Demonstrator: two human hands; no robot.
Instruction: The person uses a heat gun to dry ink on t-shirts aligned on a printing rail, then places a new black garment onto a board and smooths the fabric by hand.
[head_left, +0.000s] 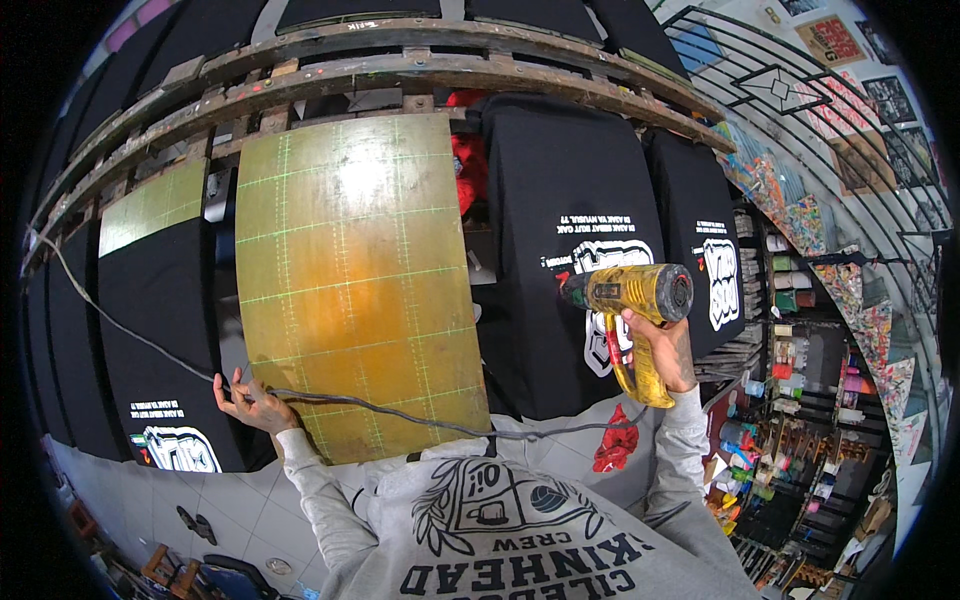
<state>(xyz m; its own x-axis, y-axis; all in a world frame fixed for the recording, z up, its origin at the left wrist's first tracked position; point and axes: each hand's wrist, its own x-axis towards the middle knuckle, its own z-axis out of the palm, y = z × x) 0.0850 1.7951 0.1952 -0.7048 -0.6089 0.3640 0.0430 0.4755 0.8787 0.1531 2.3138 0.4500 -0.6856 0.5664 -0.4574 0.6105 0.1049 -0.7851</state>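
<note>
My right hand is wrapped round the handle of a yellow and black heat gun. Its nozzle points left over a black T-shirt with a white print, stretched on a board. A dark power cord runs from the gun's handle across my front. My left hand holds this cord with curled fingers, near the lower left corner of a bare yellowish board marked with green grid lines. Beyond that hand the cord rises to the far left.
More black shirts on boards lie on the left and right. Long wooden rails cross behind the boards. A red cloth lies below the gun. Shelves with containers stand at right; sandals rest on the tiled floor.
</note>
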